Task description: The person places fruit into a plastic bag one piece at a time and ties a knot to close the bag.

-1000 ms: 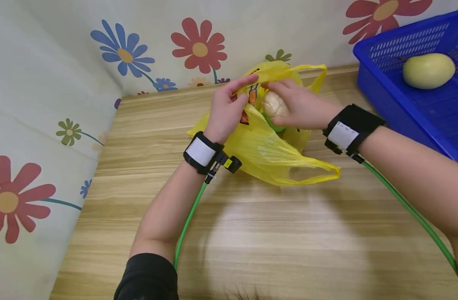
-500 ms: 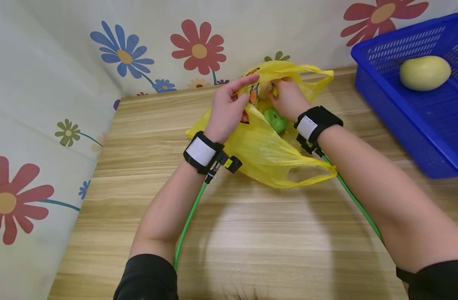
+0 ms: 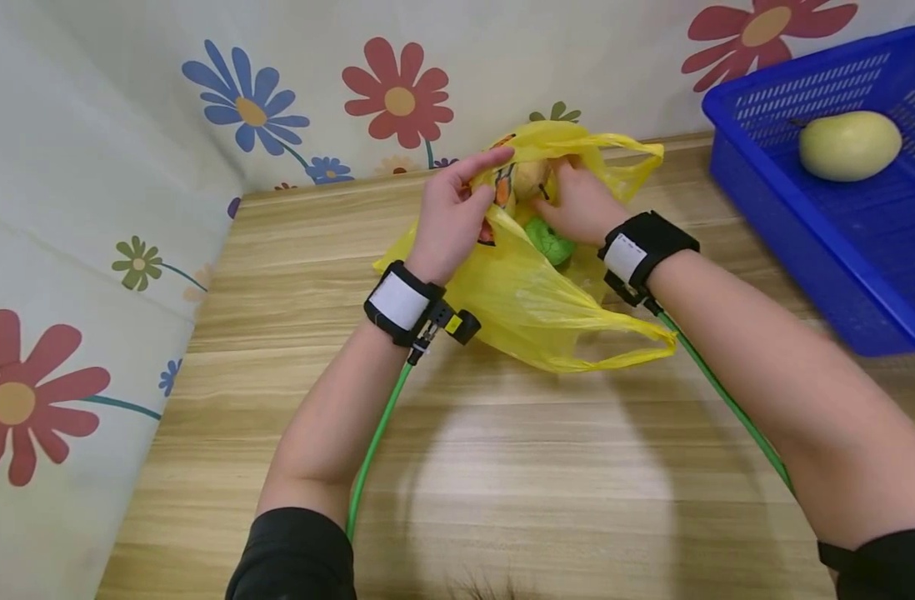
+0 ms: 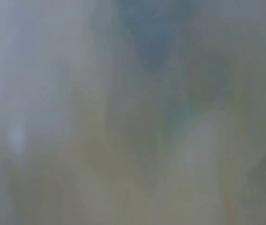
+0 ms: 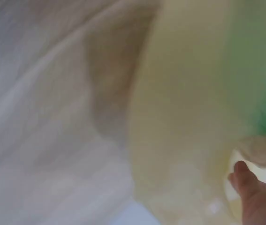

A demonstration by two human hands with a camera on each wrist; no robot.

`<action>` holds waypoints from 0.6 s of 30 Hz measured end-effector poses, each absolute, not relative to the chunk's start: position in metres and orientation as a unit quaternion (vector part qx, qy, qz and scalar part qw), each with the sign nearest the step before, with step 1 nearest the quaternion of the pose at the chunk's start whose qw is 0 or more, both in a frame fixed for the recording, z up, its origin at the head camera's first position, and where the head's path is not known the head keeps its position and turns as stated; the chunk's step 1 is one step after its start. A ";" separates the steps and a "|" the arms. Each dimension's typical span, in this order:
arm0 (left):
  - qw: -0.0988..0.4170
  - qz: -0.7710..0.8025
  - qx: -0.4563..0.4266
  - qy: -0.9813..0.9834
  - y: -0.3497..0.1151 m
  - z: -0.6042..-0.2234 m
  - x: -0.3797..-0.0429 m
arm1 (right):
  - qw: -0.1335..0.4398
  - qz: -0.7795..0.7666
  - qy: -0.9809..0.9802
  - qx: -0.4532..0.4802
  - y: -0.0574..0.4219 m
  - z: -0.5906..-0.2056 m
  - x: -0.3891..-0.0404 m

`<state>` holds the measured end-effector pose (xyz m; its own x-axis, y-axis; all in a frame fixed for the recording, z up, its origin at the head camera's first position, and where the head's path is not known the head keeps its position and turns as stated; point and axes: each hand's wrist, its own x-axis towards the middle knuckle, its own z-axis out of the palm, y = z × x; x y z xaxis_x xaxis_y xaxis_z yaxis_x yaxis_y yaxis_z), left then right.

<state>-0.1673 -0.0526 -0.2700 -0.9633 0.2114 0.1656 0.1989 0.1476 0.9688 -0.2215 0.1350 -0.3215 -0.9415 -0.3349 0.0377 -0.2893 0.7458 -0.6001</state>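
Yellow bag [image 3: 525, 292] lies on the bench [image 3: 555, 483] near the flower-print wall covering [image 3: 292, 92], mouth and both handle loops toward the R side. L hand [image 3: 452, 218] pinches the bag rim, index finger straight. R hand [image 3: 583, 204] is inside the bag mouth, at a tan round item [image 3: 531, 177] w/ a small dark tip; gripping vs. resting against it — cannot tell, fingertips partly hidden. Green lumpy item [image 3: 550, 242] sits in the same bag, on the person's side of the tan one. Blue basket [image 3: 795, 225] stands to the R, apart from the bag, w/ one pale oval fruit [image 3: 850, 147] inside. Each wrist carries a black strap, e.g. L strap [image 3: 403, 303], w/ white patch and green cable [image 3: 375, 454]. L wrist view: blurred, no detail legible. R wrist view: pale film, green patch at upper R, fingers [image 5: 247, 183] at lower R.
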 end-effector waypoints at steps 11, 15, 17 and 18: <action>0.007 0.632 0.137 0.763 -0.056 -0.269 -0.170 | 0.012 -0.199 0.951 -0.238 0.191 -0.254 -0.173; 0.006 0.632 0.138 0.763 -0.057 -0.267 -0.170 | -0.040 -0.141 0.970 -0.192 0.233 -0.221 -0.165; 0.004 0.632 0.138 0.763 -0.058 -0.266 -0.170 | -0.071 -0.133 0.973 -0.177 0.258 -0.210 -0.169; 0.003 0.633 0.137 0.762 -0.059 -0.266 -0.169 | -0.082 -0.139 0.973 -0.167 0.271 -0.207 -0.171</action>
<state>-0.1694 -0.0588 -0.2656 -0.9626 0.2125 0.1681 0.2044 0.1622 0.9653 -0.1713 0.2705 -0.2068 -0.9310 -0.3016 0.2058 -0.3471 0.9058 -0.2428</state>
